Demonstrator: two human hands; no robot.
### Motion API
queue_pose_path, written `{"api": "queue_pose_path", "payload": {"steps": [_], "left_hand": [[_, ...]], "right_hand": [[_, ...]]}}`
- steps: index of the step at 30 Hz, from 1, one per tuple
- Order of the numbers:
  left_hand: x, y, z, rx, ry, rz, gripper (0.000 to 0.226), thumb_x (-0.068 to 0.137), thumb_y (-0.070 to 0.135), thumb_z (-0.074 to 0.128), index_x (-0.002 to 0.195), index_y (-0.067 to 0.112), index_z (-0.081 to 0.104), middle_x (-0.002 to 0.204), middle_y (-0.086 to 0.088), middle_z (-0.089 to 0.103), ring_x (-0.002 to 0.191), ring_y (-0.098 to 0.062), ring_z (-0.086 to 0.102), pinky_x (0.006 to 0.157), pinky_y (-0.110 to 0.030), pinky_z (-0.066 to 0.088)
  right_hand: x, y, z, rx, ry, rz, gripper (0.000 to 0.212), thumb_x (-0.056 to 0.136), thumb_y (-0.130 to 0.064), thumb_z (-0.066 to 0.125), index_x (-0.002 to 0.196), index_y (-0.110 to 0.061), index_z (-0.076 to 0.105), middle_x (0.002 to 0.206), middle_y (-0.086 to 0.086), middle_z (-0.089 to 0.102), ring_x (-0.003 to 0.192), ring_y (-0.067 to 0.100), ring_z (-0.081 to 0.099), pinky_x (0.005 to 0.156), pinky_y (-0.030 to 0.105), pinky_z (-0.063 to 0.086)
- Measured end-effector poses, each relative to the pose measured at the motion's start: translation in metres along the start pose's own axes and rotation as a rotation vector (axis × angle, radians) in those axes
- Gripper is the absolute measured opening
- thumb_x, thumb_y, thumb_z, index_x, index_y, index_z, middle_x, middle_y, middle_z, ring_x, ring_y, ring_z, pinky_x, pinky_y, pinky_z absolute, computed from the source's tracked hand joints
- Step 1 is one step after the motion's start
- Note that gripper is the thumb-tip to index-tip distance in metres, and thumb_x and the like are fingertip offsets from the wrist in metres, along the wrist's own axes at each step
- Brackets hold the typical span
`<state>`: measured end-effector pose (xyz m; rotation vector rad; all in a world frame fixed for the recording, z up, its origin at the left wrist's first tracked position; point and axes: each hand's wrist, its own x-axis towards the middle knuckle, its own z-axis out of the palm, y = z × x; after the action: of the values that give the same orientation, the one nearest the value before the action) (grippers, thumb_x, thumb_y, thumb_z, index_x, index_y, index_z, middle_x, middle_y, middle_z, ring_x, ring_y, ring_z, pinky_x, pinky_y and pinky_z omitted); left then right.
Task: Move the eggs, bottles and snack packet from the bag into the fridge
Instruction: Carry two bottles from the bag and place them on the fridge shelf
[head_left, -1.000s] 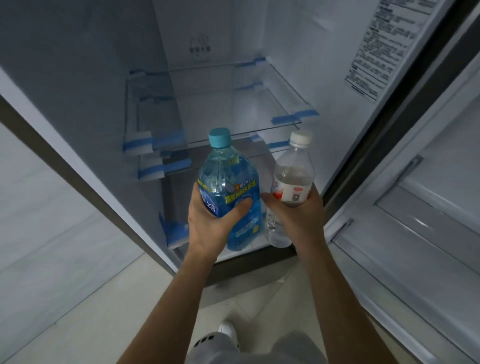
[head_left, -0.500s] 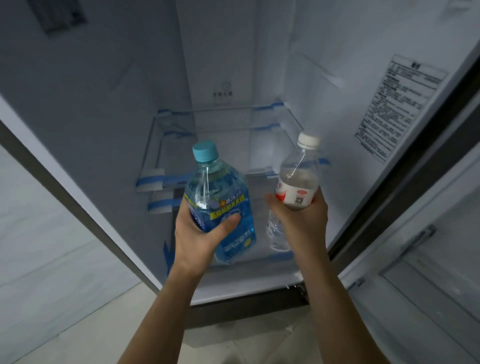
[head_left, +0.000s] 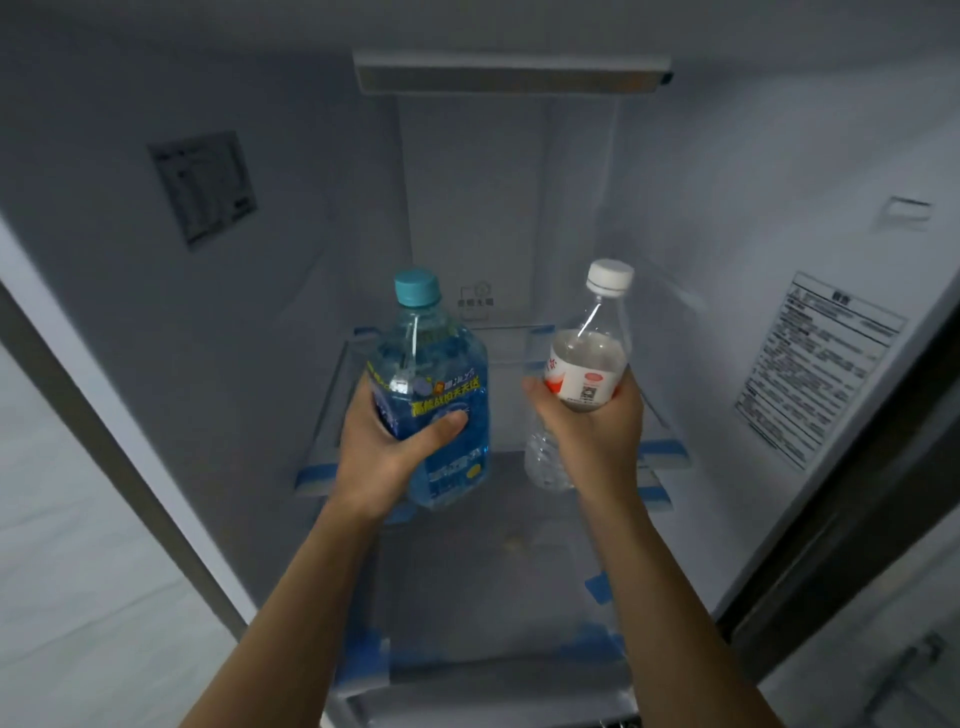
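I'm gripping the blue bottle (head_left: 431, 415) in my left hand (head_left: 384, 452) and the clear bottle (head_left: 584, 374) in my right hand (head_left: 592, 431), both hanging before the fridge (head_left: 208, 338) above its glass shelf (head_left: 509, 343).

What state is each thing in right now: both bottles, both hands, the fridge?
Blue bottle: capped, upright, held.
Clear bottle: capped, upright, held.
Left hand: fingers curled round the blue bottle.
Right hand: fingers curled round the clear bottle.
Fridge: open, blue tape on its shelf.
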<state>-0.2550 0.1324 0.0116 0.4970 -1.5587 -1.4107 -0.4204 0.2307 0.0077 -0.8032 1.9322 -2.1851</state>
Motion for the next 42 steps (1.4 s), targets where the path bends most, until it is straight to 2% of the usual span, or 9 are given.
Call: {"api": "queue_pose_path", "payload": {"steps": [4,9,11,21,23,27,31,36,42], "left_hand": [[0.023,-0.011,-0.001,0.019,-0.036,-0.025,0.073,0.062,0.028,0.087,0.124,0.006,0.056,0.115,-0.009,0.072,0.105,-0.026,0.071,0.084,-0.037,0.06],[0.04,-0.025,0.002,0.045,-0.07,-0.059,0.067,0.065,0.013,0.091,0.123,0.009,0.057,0.11,-0.005,0.074,0.101,-0.021,0.072,0.078,-0.028,0.058],[0.044,-0.029,0.003,0.044,-0.081,-0.058,0.067,0.062,0.018,0.09,0.12,0.012,0.057,0.109,-0.003,0.075,0.1,-0.021,0.072,0.077,-0.027,0.058],[0.073,-0.037,-0.002,0.141,-0.162,-0.122,0.08,0.061,0.034,0.087,0.13,0.015,0.051,0.118,-0.006,0.071,0.107,-0.024,0.07,0.093,-0.048,0.056],[0.074,-0.035,-0.004,0.196,-0.193,-0.149,0.089,0.065,0.036,0.088,0.139,0.019,0.041,0.125,-0.002,0.067,0.11,-0.016,0.068,0.094,-0.042,0.057],[0.049,-0.04,0.002,0.28,-0.078,-0.12,0.09,0.068,0.015,0.089,0.138,0.028,0.034,0.123,0.015,0.058,0.102,0.013,0.062,0.077,-0.012,0.054],[0.036,-0.06,0.008,0.453,0.031,-0.089,0.081,0.052,0.027,0.098,0.112,0.043,0.045,0.114,0.018,0.064,0.099,0.004,0.066,0.073,-0.009,0.052],[0.046,-0.058,0.002,0.504,0.058,-0.137,0.081,0.056,0.025,0.096,0.116,0.037,0.044,0.109,0.022,0.061,0.096,0.003,0.063,0.071,-0.01,0.049],[0.072,-0.058,-0.012,0.534,0.081,-0.186,0.081,0.058,0.019,0.096,0.116,0.027,0.04,0.109,0.012,0.059,0.1,-0.012,0.061,0.072,-0.014,0.047]], "right_hand": [[0.02,0.006,0.017,-0.016,-0.04,0.006,0.049,0.07,-0.02,0.09,0.11,-0.014,0.062,0.087,-0.002,0.071,0.068,0.0,0.066,0.06,0.016,0.052],[0.032,0.014,0.028,-0.053,-0.102,0.007,0.046,0.071,-0.02,0.09,0.105,-0.024,0.059,0.088,-0.004,0.071,0.076,0.008,0.07,0.065,0.023,0.056],[0.034,0.018,0.03,-0.057,-0.101,0.003,0.049,0.071,-0.02,0.089,0.108,-0.023,0.059,0.092,-0.002,0.072,0.08,0.011,0.071,0.069,0.027,0.058],[0.048,0.027,0.03,-0.105,-0.16,-0.01,0.051,0.073,-0.023,0.089,0.114,-0.017,0.059,0.095,0.0,0.071,0.083,0.013,0.07,0.072,0.029,0.056],[0.049,0.03,0.025,-0.173,-0.191,-0.021,0.054,0.071,-0.031,0.09,0.114,-0.022,0.059,0.097,-0.004,0.07,0.085,0.009,0.069,0.074,0.029,0.058],[0.035,0.049,0.007,-0.561,-0.167,-0.186,0.079,0.06,-0.055,0.09,0.124,-0.02,0.058,0.109,-0.002,0.059,0.092,0.015,0.061,0.075,0.033,0.056],[0.015,0.063,0.001,-0.815,-0.134,-0.153,0.082,0.061,-0.059,0.087,0.125,-0.018,0.058,0.107,0.003,0.061,0.093,0.024,0.063,0.078,0.038,0.056],[0.015,0.07,0.004,-0.883,-0.091,-0.175,0.064,0.065,-0.058,0.086,0.112,-0.018,0.066,0.1,0.003,0.068,0.087,0.024,0.066,0.076,0.039,0.057],[0.03,0.074,0.026,-0.876,-0.134,-0.202,0.059,0.069,-0.058,0.084,0.11,-0.019,0.068,0.1,0.002,0.07,0.085,0.02,0.065,0.072,0.032,0.054]]}}
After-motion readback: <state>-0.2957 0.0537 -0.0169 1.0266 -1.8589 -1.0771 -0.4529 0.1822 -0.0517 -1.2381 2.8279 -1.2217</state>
